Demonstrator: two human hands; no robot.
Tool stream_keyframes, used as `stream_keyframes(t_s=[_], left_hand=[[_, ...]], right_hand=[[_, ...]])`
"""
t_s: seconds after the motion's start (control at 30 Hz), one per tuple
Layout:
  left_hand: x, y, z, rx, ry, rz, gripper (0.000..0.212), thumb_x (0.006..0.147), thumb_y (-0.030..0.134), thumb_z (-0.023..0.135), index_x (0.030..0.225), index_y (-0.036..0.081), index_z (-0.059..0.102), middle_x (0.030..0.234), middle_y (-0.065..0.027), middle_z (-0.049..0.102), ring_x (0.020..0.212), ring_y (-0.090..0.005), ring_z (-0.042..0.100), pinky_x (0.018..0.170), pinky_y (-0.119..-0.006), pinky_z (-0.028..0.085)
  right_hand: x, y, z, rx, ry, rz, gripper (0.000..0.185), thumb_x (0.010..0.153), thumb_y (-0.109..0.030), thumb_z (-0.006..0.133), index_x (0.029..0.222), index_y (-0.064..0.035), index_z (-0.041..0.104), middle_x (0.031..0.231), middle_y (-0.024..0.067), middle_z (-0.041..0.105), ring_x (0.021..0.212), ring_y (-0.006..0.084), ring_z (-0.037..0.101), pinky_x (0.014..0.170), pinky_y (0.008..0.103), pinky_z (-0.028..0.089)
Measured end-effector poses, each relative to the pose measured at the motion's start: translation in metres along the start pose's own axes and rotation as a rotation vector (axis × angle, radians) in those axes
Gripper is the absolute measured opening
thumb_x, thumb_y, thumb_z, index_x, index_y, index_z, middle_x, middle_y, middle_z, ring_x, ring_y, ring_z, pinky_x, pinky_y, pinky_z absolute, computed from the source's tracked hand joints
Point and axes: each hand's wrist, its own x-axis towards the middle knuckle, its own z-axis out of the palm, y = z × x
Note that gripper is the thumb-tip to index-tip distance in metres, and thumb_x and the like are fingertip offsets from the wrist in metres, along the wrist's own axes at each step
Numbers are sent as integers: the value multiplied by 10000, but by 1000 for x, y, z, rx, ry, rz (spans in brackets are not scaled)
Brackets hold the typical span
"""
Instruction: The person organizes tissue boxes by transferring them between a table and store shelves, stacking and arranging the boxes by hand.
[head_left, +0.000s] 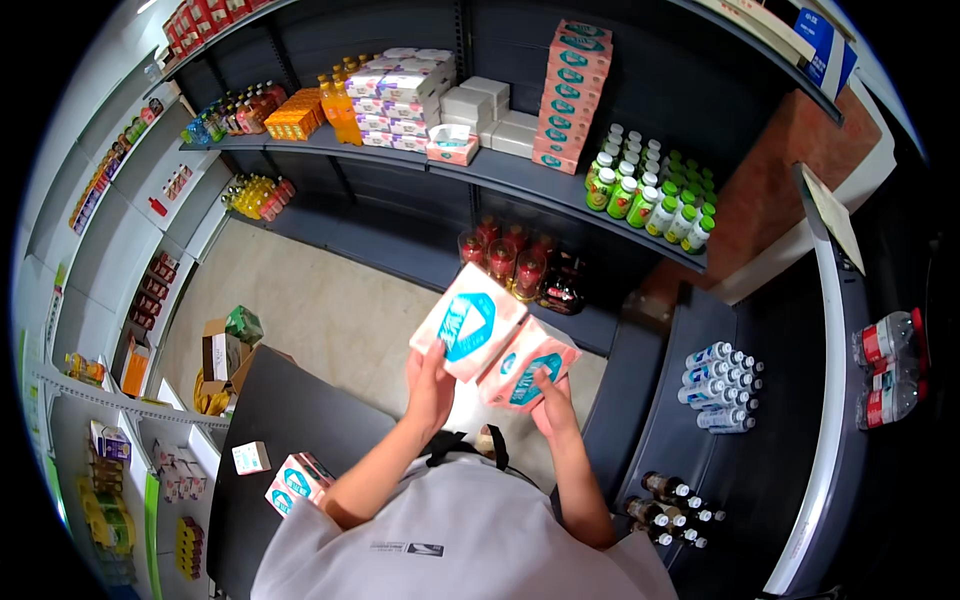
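My left hand (431, 386) grips a pink and white tissue box (469, 321) with a teal emblem, tilted in front of my chest. A second pink tissue box (529, 365) is in my right hand (553, 401), thumb on its printed face; the two boxes are close side by side. Ahead on the shelf, a tall stack of matching pink boxes (571, 97) stands beside white packs (514, 133). One more pink box (452, 145), its top white, sits at the shelf's front edge. On the dark table at lower left lie more pink boxes (300, 480) and a small white box (250, 457).
The dark shelf (510, 187) holds wrapped tissue packs (401, 97), orange drink bottles (343, 112) and green bottles (646, 199). Red containers (501, 259) stand on the lower shelf. Water bottles (720, 386) and dark bottles (667, 510) are at right. A cardboard box (223, 352) sits beside the dark table (315, 409).
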Motion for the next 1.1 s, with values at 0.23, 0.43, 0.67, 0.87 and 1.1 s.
stream_keyframes(t_s=[0.23,0.43,0.67,0.87,1.1], left_hand=[[43,-45,68,-30,-122,-283,571,937,290,616,1413,58,404,1333,-99,575,1220,-229,579,1061,-376,445],[109,-54,119,116,-93,61,521,912,367,625,1278,13,512,1188,-122,639,1096,-230,644,964,-363,521],[226,-20,149,55,-179,73,431,959,191,628,1296,-49,506,1202,-126,646,1056,-175,642,941,-314,512],[284,-26,174,100,-335,62,449,946,73,631,1343,-59,470,1241,-125,633,1097,-153,623,963,-306,497],[360,9,251,69,-371,-15,455,967,120,481,1395,-16,403,1315,-104,547,1193,-141,528,1042,-291,408]], right_hand=[[9,-29,36,58,302,-209,514,954,-65,655,1404,-71,407,1308,60,554,1185,164,567,995,337,494],[52,-58,49,341,195,-278,530,1004,-113,572,1481,-72,345,1457,82,463,1358,215,442,1126,416,370],[168,-154,53,-448,-63,-506,911,871,-48,719,1566,-62,130,1510,177,353,1322,249,450,1101,400,389],[253,-220,70,-695,-184,-387,923,881,-16,698,1580,-58,97,1568,198,265,1369,270,409,1109,405,384],[332,-261,104,-579,-80,-505,552,1014,-127,567,1495,-4,324,1406,119,480,1288,173,462,1093,327,366]])
